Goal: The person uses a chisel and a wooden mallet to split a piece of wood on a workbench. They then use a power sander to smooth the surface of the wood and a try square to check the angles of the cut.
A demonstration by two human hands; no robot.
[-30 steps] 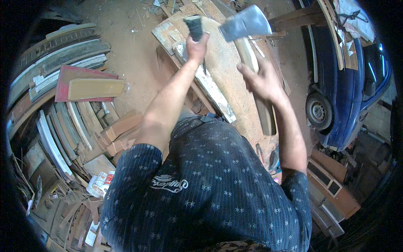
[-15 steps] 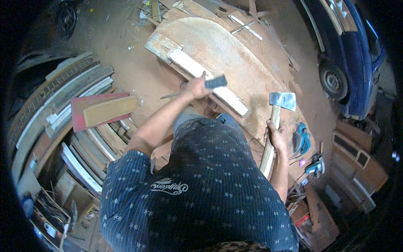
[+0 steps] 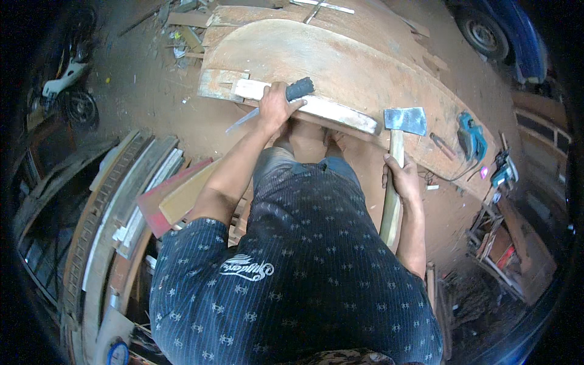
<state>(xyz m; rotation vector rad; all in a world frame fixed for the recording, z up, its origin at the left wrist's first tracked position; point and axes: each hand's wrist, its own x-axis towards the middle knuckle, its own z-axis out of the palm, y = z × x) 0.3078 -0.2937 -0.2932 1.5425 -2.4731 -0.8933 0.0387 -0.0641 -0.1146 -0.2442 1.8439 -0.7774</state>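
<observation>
Along a dusty wooden tabletop (image 3: 274, 52) at upper centre, the left hand (image 3: 277, 108) clasps a black-handled bladed tool (image 3: 300, 89) over a white plank (image 3: 347, 114), while right of centre the right hand (image 3: 402, 177) grips a wooden-handled axe (image 3: 396, 145).

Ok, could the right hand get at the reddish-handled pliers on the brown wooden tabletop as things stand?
Probably not to grip them: the right hand is wrapped round the wooden-handled steel axe. Otherwise the way looks free; the reddish-handled pliers lie nearby, uncovered.
</observation>
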